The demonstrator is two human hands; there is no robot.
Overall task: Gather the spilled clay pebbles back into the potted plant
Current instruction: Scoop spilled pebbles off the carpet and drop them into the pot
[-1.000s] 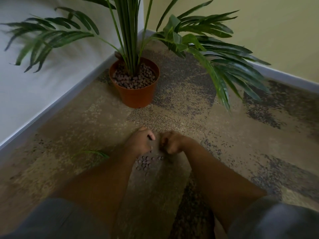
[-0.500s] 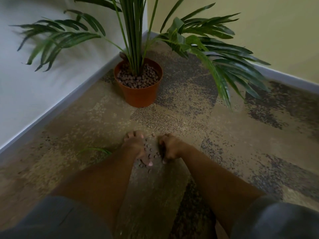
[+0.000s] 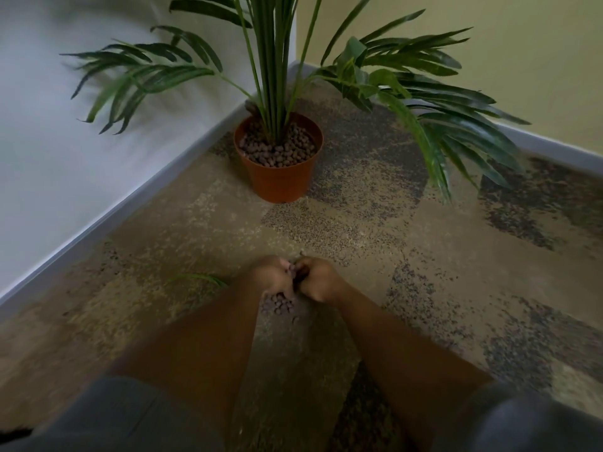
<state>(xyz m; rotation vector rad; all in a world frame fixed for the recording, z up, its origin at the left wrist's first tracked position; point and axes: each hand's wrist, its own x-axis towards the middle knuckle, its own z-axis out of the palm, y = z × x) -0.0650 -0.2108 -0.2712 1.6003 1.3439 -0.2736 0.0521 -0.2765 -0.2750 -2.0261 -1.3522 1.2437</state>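
Both hands are working close together on the carpet (image 3: 375, 243), well in front of the pot (image 3: 278, 179). The left hand (image 3: 274, 282) and the right hand (image 3: 318, 282) are curling toward each other, knuckles almost touching, and a few pebbles seem to be showing in the gap between the fingertips; how many either hand is really holding I cannot tell, since the fingers are hiding the palms and the picture is blurring there. A small heap of spilled pebbles (image 3: 277, 305) is lying on the carpet just under and behind the left hand. The pot is standing upright in the corner, already filled nearly to the rim with the same pebbles around the stems of the plant (image 3: 277, 76). These pebbles are probably light, hard and round, so they are likely to roll and slip out of a loose grip rather than break. Pinching them one by one looks slow; sweeping them into a pile and scooping with cupped palms, little fingers pressed together, seems the safer hold.
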